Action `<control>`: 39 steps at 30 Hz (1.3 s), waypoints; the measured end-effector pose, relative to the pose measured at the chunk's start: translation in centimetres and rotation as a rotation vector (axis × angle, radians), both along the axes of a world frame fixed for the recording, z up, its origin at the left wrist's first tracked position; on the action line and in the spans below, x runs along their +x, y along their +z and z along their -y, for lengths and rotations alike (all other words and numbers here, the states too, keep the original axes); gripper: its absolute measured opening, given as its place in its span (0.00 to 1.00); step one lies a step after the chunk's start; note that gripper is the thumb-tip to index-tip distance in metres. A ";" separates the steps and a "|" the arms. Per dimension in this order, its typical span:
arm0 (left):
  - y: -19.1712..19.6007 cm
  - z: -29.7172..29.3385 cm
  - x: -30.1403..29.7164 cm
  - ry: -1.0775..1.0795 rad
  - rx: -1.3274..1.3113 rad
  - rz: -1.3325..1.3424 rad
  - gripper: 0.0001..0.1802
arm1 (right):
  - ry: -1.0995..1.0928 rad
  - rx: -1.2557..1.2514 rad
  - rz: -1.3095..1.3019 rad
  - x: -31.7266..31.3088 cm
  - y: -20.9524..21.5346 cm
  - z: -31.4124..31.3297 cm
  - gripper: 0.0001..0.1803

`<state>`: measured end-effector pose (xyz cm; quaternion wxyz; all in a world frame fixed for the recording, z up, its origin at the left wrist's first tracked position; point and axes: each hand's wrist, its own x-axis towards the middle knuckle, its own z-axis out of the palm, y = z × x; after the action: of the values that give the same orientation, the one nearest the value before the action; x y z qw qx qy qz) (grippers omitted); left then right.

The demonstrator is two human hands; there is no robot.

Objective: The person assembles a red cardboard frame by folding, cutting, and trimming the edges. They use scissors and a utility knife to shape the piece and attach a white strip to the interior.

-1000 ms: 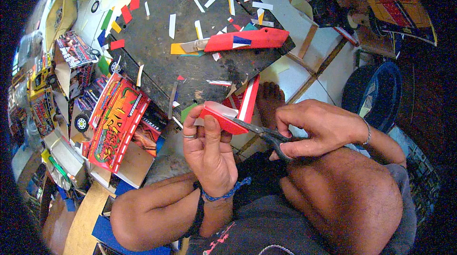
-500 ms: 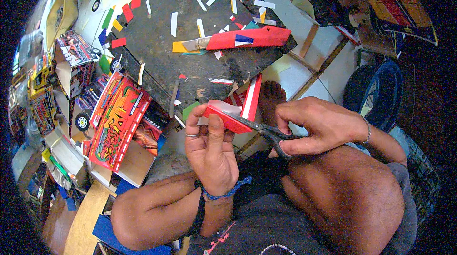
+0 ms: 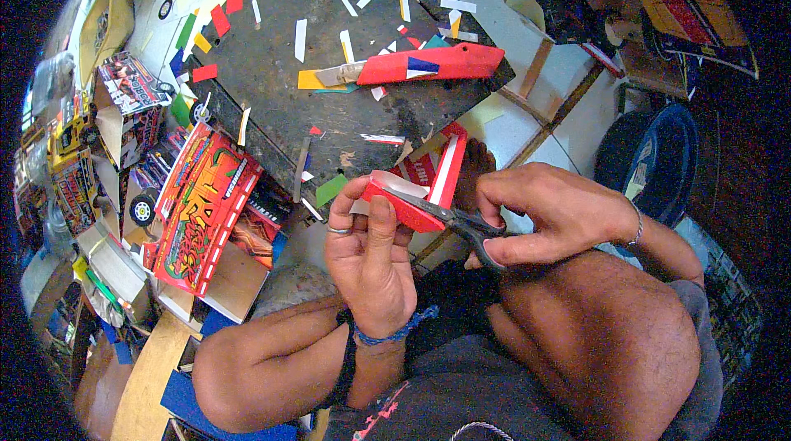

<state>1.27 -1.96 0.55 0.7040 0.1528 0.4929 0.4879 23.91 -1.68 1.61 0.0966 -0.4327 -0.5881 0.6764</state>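
Between the thumb and fingers of my left hand (image 3: pixel 375 264) is a red sheet with a white back (image 3: pixel 418 216); its far part folds up into a red strip with a white stripe. Black-handled scissors (image 3: pixel 467 227) are in my right hand (image 3: pixel 548 214), its thumb and fingers at the handle loops. The blades lie along the sheet and point toward my left fingers; part of them is hidden by the red sheet. Beyond my hands, a red utility knife (image 3: pixel 445 65) with its blade out lies on the dark board (image 3: pixel 272 87).
Paper scraps in several colours are strewn over the board. At the left stand a red printed model panel (image 3: pixel 202 219), a small black wheel (image 3: pixel 142 210) and toy truck bodies (image 3: pixel 136 95). A dark blue basin (image 3: pixel 659 161) sits at the right on the tiled floor.
My left hand and the red sheet have shifted slightly to the right. More of the sheet's printed red part shows behind the scissors. My right hand stays nearly in place.
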 end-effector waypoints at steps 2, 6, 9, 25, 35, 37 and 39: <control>0.0 -0.1 0.1 0.001 -0.002 -0.014 0.18 | -0.004 -0.002 -0.006 0.0 0.0 0.0 0.18; 0.0 -0.1 0.0 0.006 -0.009 -0.018 0.18 | -0.012 -0.005 -0.011 -0.1 -0.2 0.0 0.17; 0.0 0.0 -0.1 -0.005 -0.006 -0.010 0.19 | -0.017 -0.013 -0.008 -0.1 -0.2 0.0 0.17; -0.1 0.1 -0.2 -0.081 0.035 -0.004 0.18 | -0.034 -0.013 -0.008 -0.2 -0.1 0.2 0.18; -0.2 -0.1 -0.3 -0.117 0.029 0.001 0.18 | -0.042 0.007 -0.007 -0.1 -0.3 0.1 0.19; -0.2 -0.1 -0.5 -0.126 0.030 -0.002 0.18 | -0.055 0.022 -0.013 -0.2 -0.4 0.2 0.19; -0.2 -0.1 -0.6 -0.133 0.031 -0.007 0.18 | -0.058 0.057 -0.009 -0.2 -0.4 0.2 0.19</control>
<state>0.72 -1.84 0.32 0.7308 0.1977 0.4763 0.4472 23.73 -1.89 1.20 0.1313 -0.4437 -0.5939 0.6582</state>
